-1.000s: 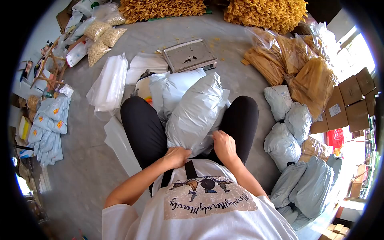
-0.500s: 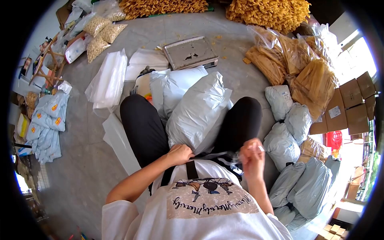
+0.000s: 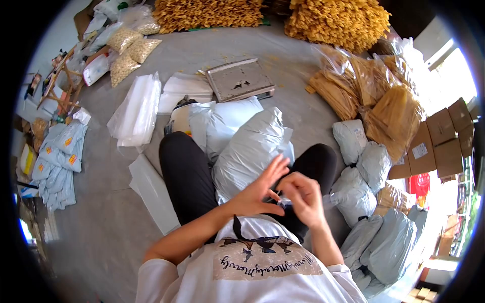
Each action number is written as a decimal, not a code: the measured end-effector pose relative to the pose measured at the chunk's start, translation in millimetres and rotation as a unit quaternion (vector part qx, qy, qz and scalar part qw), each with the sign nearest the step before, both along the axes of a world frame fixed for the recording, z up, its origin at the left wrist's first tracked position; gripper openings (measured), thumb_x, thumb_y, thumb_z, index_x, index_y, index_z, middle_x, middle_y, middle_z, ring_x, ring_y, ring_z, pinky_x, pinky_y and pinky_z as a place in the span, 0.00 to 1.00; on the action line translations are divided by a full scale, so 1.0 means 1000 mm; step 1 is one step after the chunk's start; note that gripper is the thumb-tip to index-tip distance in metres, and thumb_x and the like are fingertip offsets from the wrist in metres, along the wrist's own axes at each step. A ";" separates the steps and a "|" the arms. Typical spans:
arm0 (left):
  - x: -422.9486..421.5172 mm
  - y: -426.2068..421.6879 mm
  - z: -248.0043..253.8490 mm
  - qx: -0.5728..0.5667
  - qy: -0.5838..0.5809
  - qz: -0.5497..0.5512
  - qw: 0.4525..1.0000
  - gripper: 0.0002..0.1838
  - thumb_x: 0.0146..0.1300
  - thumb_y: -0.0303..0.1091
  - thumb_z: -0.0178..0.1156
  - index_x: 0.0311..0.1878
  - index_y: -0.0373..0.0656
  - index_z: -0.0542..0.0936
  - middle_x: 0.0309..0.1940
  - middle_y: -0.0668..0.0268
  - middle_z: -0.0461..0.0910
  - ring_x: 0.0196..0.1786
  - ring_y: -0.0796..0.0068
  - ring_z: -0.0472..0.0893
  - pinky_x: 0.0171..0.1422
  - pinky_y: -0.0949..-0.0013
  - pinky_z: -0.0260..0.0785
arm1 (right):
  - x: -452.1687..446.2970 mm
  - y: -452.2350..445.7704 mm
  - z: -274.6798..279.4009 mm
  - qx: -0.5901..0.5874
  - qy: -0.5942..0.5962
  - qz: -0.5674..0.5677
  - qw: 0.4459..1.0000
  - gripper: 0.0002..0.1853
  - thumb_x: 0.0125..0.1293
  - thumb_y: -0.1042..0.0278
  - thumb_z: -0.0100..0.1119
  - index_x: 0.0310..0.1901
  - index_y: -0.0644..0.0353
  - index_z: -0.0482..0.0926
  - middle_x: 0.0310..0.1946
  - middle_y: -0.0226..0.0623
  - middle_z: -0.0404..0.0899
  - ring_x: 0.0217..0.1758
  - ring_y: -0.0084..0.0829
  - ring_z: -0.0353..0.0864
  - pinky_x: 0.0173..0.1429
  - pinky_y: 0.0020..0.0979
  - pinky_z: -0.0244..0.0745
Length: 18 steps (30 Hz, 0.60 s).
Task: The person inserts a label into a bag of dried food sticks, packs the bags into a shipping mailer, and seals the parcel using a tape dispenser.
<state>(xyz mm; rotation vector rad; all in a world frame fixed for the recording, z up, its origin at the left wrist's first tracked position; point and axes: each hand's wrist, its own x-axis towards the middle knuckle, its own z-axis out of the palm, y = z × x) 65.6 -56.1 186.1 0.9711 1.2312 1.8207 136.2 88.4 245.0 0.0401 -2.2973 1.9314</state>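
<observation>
A stuffed pale grey mailing bag (image 3: 248,151) leans between my knees, its upper part towards the far side. Over its near end my left hand (image 3: 260,192) is open, fingers spread and thumb apart. Close beside it, my right hand (image 3: 304,198) is closed, with finger and thumb pinched on a thin clear plastic strip (image 3: 329,200). The strip trails to the right and is partly blurred. Behind the stuffed bag lies another pale grey bag (image 3: 230,118).
A flat metal scale (image 3: 240,81) stands ahead on the floor. Clear plastic bags (image 3: 135,108) and a grey sheet (image 3: 154,189) lie to the left. Filled grey bags (image 3: 391,242) are piled on the right, near yellow-brown bundles in clear plastic (image 3: 389,116) and cardboard boxes (image 3: 439,134).
My left hand has lifted off the bag's near end, opened and moved right. My right hand has moved left towards it, with the clear strip. The camera view has shifted slightly.
</observation>
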 end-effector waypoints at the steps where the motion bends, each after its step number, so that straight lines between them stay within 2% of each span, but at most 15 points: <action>1: 0.006 0.004 -0.001 0.037 -0.024 0.020 0.999 0.58 0.48 0.28 0.70 0.72 0.48 0.37 0.69 0.55 0.51 0.62 0.66 0.67 0.48 0.72 0.71 | -0.009 -0.010 -0.006 -0.027 -0.003 0.059 0.998 0.07 0.65 0.73 0.51 0.34 0.70 0.74 0.24 0.33 0.74 0.24 0.22 0.71 0.32 0.23 0.67; 2: 0.009 -0.003 0.003 -0.013 -0.134 0.001 0.991 0.48 0.51 0.28 0.68 0.70 0.45 0.46 0.59 0.57 0.61 0.53 0.72 0.71 0.42 0.77 0.69 | -0.020 -0.013 -0.006 -0.027 -0.037 0.099 0.994 0.07 0.65 0.74 0.50 0.34 0.70 0.74 0.24 0.32 0.74 0.24 0.22 0.70 0.32 0.23 0.67; 3: 0.007 -0.009 0.011 -0.061 -0.243 -0.018 0.968 0.39 0.54 0.29 0.66 0.67 0.41 0.56 0.49 0.60 0.72 0.43 0.78 0.75 0.37 0.82 0.67 | -0.028 -0.020 0.001 -0.086 -0.057 0.081 0.991 0.09 0.68 0.72 0.48 0.35 0.68 0.74 0.22 0.29 0.72 0.24 0.19 0.68 0.30 0.21 0.64; 4: -0.002 -0.014 0.006 -0.128 -0.163 -0.043 0.977 0.19 0.63 0.28 0.55 0.57 0.36 0.69 0.24 0.72 0.68 0.24 0.87 0.67 0.28 0.83 0.58 | -0.035 -0.020 0.003 -0.101 -0.056 0.048 0.992 0.10 0.69 0.70 0.47 0.35 0.67 0.73 0.21 0.26 0.69 0.23 0.17 0.65 0.28 0.19 0.62; 5: -0.011 -0.021 0.009 -0.128 -0.166 -0.035 0.977 0.19 0.63 0.28 0.55 0.57 0.36 0.69 0.24 0.72 0.68 0.24 0.87 0.67 0.28 0.83 0.58 | -0.041 -0.018 0.004 -0.117 -0.056 0.014 0.991 0.11 0.71 0.68 0.46 0.36 0.66 0.73 0.19 0.23 0.66 0.22 0.15 0.62 0.27 0.18 0.60; 6: -0.020 -0.029 0.016 -0.129 -0.166 -0.049 0.976 0.12 0.65 0.29 0.52 0.51 0.36 0.72 0.21 0.74 0.66 0.24 0.87 0.65 0.27 0.82 0.55 | -0.048 -0.017 0.004 -0.163 -0.030 -0.011 0.986 0.12 0.72 0.64 0.44 0.36 0.64 0.72 0.18 0.19 0.59 0.20 0.12 0.55 0.25 0.16 0.52; 7: -0.027 -0.035 0.018 -0.129 -0.168 -0.065 0.975 0.09 0.67 0.30 0.49 0.44 0.35 0.75 0.18 0.75 0.63 0.24 0.88 0.63 0.27 0.82 0.53 | -0.057 -0.012 -0.004 -0.161 0.002 -0.032 0.986 0.13 0.72 0.63 0.44 0.35 0.64 0.71 0.17 0.19 0.56 0.20 0.12 0.50 0.24 0.17 0.48; 8: -0.034 -0.040 0.015 -0.088 -0.184 -0.038 0.978 0.08 0.68 0.29 0.48 0.42 0.36 0.74 0.19 0.75 0.62 0.24 0.87 0.61 0.27 0.81 0.52 | -0.064 -0.009 -0.006 -0.171 0.000 -0.047 0.984 0.13 0.72 0.62 0.44 0.35 0.63 0.70 0.17 0.18 0.56 0.20 0.12 0.50 0.24 0.18 0.46; 11: -0.066 -0.045 0.019 -0.031 -0.245 0.041 0.968 0.09 0.70 0.33 0.46 0.38 0.39 0.72 0.21 0.74 0.65 0.25 0.86 0.63 0.29 0.82 0.55 | -0.085 -0.007 -0.015 -0.241 -0.044 -0.082 0.966 0.13 0.73 0.61 0.42 0.35 0.61 0.69 0.17 0.18 0.52 0.20 0.12 0.47 0.24 0.18 0.44; 12: -0.080 -0.043 0.020 -0.030 -0.212 0.055 0.975 0.08 0.70 0.34 0.46 0.37 0.41 0.71 0.24 0.73 0.67 0.26 0.86 0.64 0.30 0.83 0.57 | -0.092 -0.007 -0.020 -0.285 -0.058 -0.096 0.952 0.12 0.73 0.61 0.42 0.35 0.61 0.68 0.18 0.18 0.52 0.20 0.12 0.47 0.24 0.18 0.44; 13: -0.093 -0.039 0.015 -0.050 -0.165 0.073 0.982 0.09 0.70 0.35 0.46 0.36 0.42 0.71 0.32 0.70 0.72 0.32 0.86 0.67 0.31 0.83 0.58 | -0.100 -0.007 -0.025 -0.328 -0.069 -0.114 0.935 0.12 0.73 0.62 0.42 0.35 0.60 0.68 0.18 0.18 0.52 0.20 0.12 0.47 0.24 0.17 0.45; 15: -0.116 -0.026 0.012 -0.119 -0.185 0.102 0.970 0.07 0.68 0.35 0.50 0.43 0.43 0.70 0.46 0.66 0.72 0.42 0.83 0.71 0.35 0.83 0.62 | -0.115 -0.004 -0.027 -0.382 -0.079 -0.151 0.908 0.11 0.74 0.63 0.40 0.36 0.60 0.67 0.20 0.20 0.51 0.22 0.13 0.48 0.24 0.17 0.45; 16: -0.124 -0.016 0.008 -0.122 -0.190 0.080 0.971 0.07 0.68 0.35 0.50 0.43 0.43 0.70 0.46 0.66 0.72 0.42 0.83 0.71 0.35 0.83 0.62 | -0.122 0.000 -0.030 -0.400 -0.077 -0.162 0.899 0.11 0.74 0.63 0.39 0.36 0.59 0.67 0.20 0.20 0.52 0.22 0.13 0.48 0.25 0.17 0.46; 18: -0.135 0.006 -0.001 -0.062 -0.249 0.082 0.963 0.15 0.64 0.31 0.55 0.53 0.44 0.66 0.55 0.65 0.67 0.54 0.78 0.70 0.42 0.81 0.67 | -0.131 0.002 -0.036 -0.412 -0.079 -0.190 0.888 0.11 0.74 0.63 0.39 0.36 0.59 0.67 0.20 0.20 0.52 0.22 0.13 0.48 0.25 0.17 0.47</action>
